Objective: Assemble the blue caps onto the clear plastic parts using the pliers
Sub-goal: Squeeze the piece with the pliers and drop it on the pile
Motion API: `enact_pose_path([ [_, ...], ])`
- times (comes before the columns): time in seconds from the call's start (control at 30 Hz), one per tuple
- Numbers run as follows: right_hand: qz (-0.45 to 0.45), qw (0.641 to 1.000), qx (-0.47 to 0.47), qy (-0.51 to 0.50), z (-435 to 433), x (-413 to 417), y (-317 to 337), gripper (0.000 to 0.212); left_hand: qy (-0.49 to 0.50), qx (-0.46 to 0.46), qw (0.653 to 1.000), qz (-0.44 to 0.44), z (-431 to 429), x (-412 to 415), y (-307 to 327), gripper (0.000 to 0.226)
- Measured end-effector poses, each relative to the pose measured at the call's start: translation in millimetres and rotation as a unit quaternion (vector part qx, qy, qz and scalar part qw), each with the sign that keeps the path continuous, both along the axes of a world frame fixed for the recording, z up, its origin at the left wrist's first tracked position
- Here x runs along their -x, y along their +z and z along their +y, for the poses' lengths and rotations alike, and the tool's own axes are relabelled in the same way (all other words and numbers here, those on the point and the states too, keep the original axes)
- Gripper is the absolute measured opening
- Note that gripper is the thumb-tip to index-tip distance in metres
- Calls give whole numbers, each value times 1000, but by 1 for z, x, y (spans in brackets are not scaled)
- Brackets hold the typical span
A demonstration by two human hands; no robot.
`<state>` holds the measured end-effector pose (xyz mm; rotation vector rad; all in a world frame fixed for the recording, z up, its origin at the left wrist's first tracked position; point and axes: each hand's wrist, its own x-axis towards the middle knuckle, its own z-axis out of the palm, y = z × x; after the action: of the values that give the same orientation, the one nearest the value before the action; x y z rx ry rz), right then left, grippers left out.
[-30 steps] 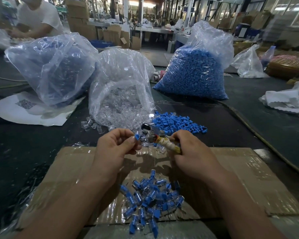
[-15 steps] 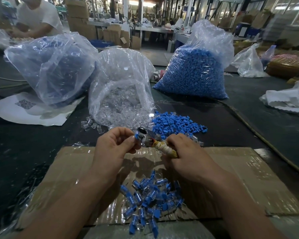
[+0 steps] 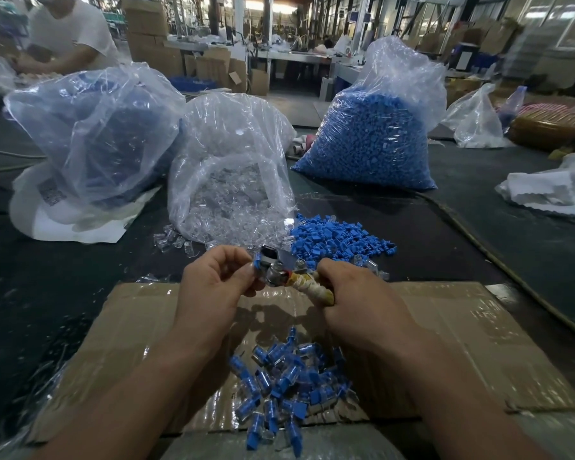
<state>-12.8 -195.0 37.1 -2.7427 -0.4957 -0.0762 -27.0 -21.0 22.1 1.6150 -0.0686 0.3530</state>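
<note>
One blue cap [image 3: 257, 260], pinched in my left hand [image 3: 213, 287], sits just left of the pliers [image 3: 279, 273] my right hand [image 3: 356, 300] grips.

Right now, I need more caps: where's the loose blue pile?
Head view, right of centre: the loose blue pile lies just beyond the right hand, beside the clear-parts bag.

blue cap [image 3: 257, 260]: beside pliers' head | pliers [image 3: 281, 277]: tape-wrapped handles, tilted | clear parts [image 3: 226, 224]: bagged | assembled pieces [image 3: 279, 386]: piled on cardboard [image 3: 130, 327]
</note>
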Motion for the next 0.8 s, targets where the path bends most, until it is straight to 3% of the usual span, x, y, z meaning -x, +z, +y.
enact_pose_path([
  [0.2, -18, 1000, -1, 3, 0, 0, -2, 16, 5, -4, 1000, -1, 0, 1, 2, 18],
  [0.47, 54, 999, -3, 3, -15, -5, 2, 26, 11, 47, 998, 46, 1, -1, 1, 13],
  [0.6, 57, 998, 15, 1, -20, -6, 1, 23, -54, 121, 987, 96, 3, 1, 6, 9],
  [0.7, 67, 997, 31, 2, -20, -6, 1, 24, -132, 100, 979, 122, 2, 7, 7, 8],
  [0.8, 100, 994, 31, -5, -20, -7, 3, 43, -218, 56, 965, 131, 0, 14, 9, 5],
])
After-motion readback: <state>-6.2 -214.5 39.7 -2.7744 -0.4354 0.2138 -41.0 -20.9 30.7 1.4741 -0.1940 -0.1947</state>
